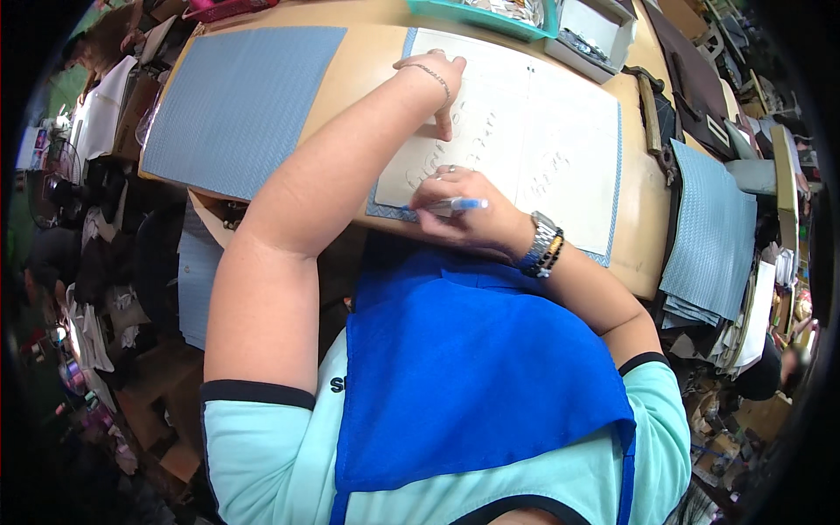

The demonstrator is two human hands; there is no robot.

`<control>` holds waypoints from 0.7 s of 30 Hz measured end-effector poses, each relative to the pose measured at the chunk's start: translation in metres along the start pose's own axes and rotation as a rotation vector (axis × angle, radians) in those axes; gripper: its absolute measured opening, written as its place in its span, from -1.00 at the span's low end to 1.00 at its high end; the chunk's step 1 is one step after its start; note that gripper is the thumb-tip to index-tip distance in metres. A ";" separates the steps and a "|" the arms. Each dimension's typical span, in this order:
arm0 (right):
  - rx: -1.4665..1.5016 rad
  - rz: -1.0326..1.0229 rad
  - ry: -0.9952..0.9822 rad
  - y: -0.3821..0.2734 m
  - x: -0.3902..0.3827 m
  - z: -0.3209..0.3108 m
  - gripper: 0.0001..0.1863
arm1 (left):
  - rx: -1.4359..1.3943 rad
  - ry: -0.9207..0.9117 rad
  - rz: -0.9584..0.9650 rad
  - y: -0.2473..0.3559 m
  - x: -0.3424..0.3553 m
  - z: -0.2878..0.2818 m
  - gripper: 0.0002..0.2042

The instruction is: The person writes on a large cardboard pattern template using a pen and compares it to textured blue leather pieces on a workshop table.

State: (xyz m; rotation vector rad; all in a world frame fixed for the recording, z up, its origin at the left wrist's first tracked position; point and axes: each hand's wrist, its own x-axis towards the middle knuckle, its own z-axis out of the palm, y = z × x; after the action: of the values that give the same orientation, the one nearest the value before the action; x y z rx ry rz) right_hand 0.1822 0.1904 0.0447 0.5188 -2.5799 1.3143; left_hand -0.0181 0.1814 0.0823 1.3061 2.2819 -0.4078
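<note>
The right hand point(468, 206) held a slim, clear-and-blue plastic pen point(461, 204) in a narrow pinch, its tip toward 9 o'clock over the lower edge of smooth, off-white paper point(573, 114) marked with loose pencil-grey script. The left hand point(437, 83), toward 12 o'clock from the right, lay across the paper with fingers spread wide, gripping nothing visible. Beneath the paper showed a woven-textured blue sheet point(615, 188), on a pale, wood-toned table point(363, 79). From the paper, a similarly ribbed rectangular mat point(245, 105) lay at 9 o'clock, a glossy teal tray point(490, 24) at 12, an oblong white box point(617, 54) at 1, and stacked textured sheets point(713, 236) at 4.
</note>
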 end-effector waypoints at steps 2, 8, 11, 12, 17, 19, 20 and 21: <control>-0.050 0.021 -0.026 -0.002 -0.005 -0.007 -0.89 | -0.006 -0.008 -0.006 0.000 0.001 -0.001 0.36; -0.138 -0.082 0.033 -0.002 0.002 0.016 -0.88 | -0.003 0.006 -0.020 0.003 -0.001 -0.001 0.34; -0.195 -0.007 -0.004 -0.010 -0.003 -0.001 -0.88 | -0.010 0.010 -0.008 0.002 0.000 -0.003 0.33; -0.235 0.059 -0.064 -0.015 -0.008 -0.013 -0.88 | -0.023 0.019 -0.003 0.002 0.000 -0.002 0.32; -0.105 0.312 0.112 -0.028 -0.080 -0.082 -0.93 | -0.057 0.174 0.091 -0.012 0.016 0.019 0.30; -0.092 0.498 0.286 -0.031 -0.127 -0.111 -0.93 | -0.036 0.187 0.090 -0.011 0.023 0.020 0.31; -0.104 0.566 0.366 -0.029 -0.152 -0.121 -0.92 | -0.048 0.197 0.109 -0.011 0.024 0.020 0.31; -0.150 0.599 0.411 -0.032 -0.172 -0.130 -0.92 | -0.061 0.204 0.121 -0.013 0.024 0.022 0.30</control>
State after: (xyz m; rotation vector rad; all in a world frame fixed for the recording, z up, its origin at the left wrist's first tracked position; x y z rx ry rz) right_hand 0.3553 0.3161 0.0871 -0.5415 -2.5193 1.1912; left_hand -0.0340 0.1824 0.0514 1.5054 2.3423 -0.1682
